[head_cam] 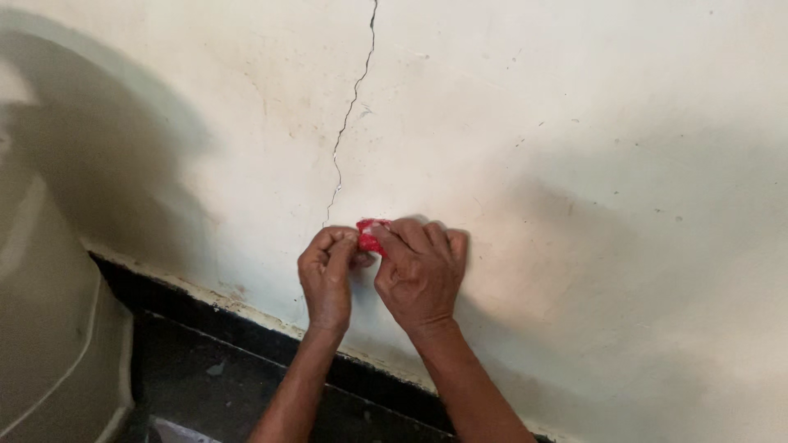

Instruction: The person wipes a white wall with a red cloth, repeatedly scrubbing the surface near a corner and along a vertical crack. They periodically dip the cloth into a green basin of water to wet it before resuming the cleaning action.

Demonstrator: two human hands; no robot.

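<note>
Both my hands are held together against a cream plastered wall (533,123). My left hand (327,275) pinches one side of a small crumpled red piece (370,235), maybe cloth or plastic. My right hand (423,271) grips its other side, fingers curled over it. The red piece sits just below the lower end of a thin crack (351,107) that runs up the wall to the top edge. Most of the red piece is hidden by my fingers.
A black skirting band (246,328) runs along the foot of the wall, with dark floor below it. A large pale rounded object (49,328) fills the left edge. Its shadow falls on the wall at upper left.
</note>
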